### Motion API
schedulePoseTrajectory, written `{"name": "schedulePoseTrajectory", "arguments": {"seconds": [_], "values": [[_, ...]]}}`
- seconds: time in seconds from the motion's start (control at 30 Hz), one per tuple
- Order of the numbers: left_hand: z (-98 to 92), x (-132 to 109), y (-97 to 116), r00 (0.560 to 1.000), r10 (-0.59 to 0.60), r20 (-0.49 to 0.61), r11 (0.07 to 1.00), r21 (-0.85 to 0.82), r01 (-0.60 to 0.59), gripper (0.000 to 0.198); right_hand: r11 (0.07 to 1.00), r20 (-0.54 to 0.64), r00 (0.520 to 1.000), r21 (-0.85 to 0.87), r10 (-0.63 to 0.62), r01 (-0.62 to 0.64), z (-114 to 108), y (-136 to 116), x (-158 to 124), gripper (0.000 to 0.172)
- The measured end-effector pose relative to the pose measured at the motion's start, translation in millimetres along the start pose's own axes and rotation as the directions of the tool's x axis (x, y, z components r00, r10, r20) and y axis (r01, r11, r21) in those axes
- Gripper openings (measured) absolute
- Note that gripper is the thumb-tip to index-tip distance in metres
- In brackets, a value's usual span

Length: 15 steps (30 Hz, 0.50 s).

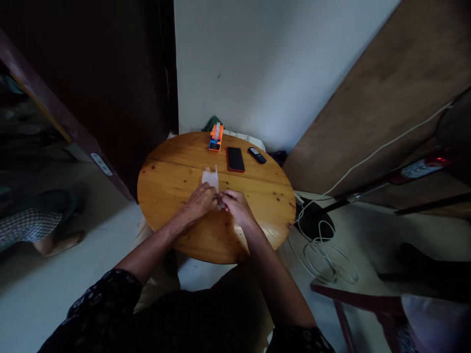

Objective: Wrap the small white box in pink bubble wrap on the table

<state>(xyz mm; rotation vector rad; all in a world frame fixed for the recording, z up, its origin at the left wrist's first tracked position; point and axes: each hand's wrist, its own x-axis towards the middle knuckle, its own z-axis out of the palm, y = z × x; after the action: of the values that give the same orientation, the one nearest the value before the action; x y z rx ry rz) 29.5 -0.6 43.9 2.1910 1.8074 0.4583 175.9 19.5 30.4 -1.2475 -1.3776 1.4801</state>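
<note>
A small white packet [210, 177], thin and translucent like plastic, lies on the round wooden table [165, 181]. My left hand [202, 197] is closed over its near end, fingers curled. My right hand [235, 203] pinches at a small greyish see-through bit [220, 202] between the two hands, almost touching the left fingertips. Whether that bit is part of the packet, I cannot tell. Beyond the hands are an orange and blue tape dispenser [216, 137] and a dark phone with a red edge [235, 159].
A small black keypad phone [256, 155] is near the table's back right edge, by the wall. On the floor to the right lie a coiled white cable [327, 260] and a black round base [316, 218]. A person's bare foot [66, 243] shows at left.
</note>
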Motion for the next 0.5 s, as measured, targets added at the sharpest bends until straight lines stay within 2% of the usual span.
{"name": "schedulePoseTrajectory", "arguments": {"seconds": [0.13,0.23,0.37,0.5], "values": [[11.1,-4.1,-12.4,0.996,0.042,-0.074,0.987,-0.149,-0.053,0.015,0.999,0.144,0.990,-0.033,0.004,0.001,-11.3,-3.7,-7.8,0.031],[17.8,-7.1,-18.6,0.994,0.013,-0.113,0.968,-0.247,-0.040,0.024,0.996,0.222,0.975,-0.074,-0.022,0.039,-16.4,-2.9,-10.1,0.035],[21.1,-8.1,-18.8,0.992,-0.045,-0.118,0.940,-0.342,0.002,0.044,0.975,0.219,0.974,-0.196,-0.057,0.101,-15.7,5.9,-3.9,0.039],[22.8,-9.4,-22.0,0.989,-0.084,-0.125,0.876,-0.482,0.013,0.059,0.922,0.202,0.967,-0.324,-0.153,0.213,-10.5,15.1,4.4,0.033]]}}
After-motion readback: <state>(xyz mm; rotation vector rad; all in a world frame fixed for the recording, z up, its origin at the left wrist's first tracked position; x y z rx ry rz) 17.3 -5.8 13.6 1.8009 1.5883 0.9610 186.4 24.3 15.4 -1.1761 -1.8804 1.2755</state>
